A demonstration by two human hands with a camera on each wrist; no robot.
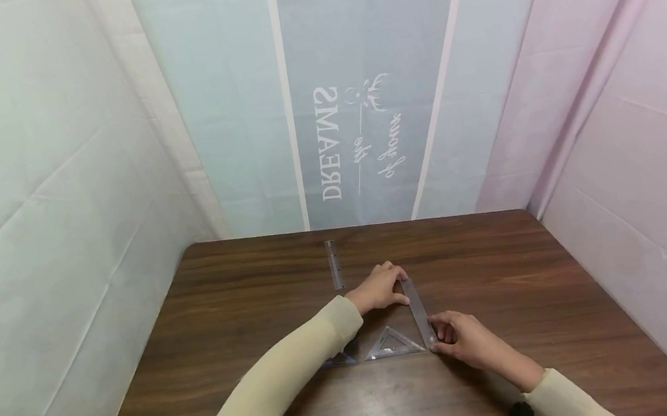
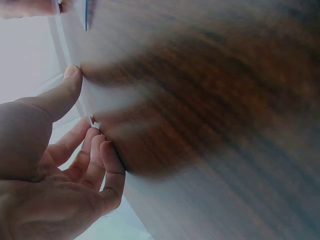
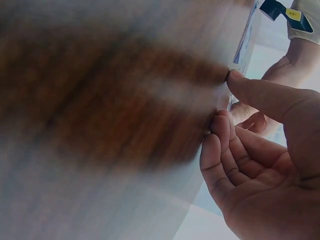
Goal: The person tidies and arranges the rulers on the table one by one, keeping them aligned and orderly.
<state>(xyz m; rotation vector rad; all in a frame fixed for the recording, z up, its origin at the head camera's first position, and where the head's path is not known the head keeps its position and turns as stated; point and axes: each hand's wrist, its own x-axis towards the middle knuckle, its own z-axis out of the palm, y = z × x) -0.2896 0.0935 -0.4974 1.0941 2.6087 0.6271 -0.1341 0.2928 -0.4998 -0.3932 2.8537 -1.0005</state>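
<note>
Rulers: two straight, two triangular | left hand [image 1: 379, 290], right hand [image 1: 463, 339]: both grips pinch slanted ruler [image 1: 418, 312] ends

Both arms are reaching forward in long beige sleeves, the left forearm angling in from the lower left and the right forearm coming up from the lower right corner. The left hand [image 1: 379, 288] is lying farther out, knuckles up, with its fingers curling down and its thumb [image 2: 64, 93] stretching out straight beside them. The right hand [image 1: 463, 338] is sitting nearer the body, its fingers [image 3: 220, 150] bending inward in a stack while the thumb is extending over them toward the fingertips. The two hands are staying near each other without touching.
</note>
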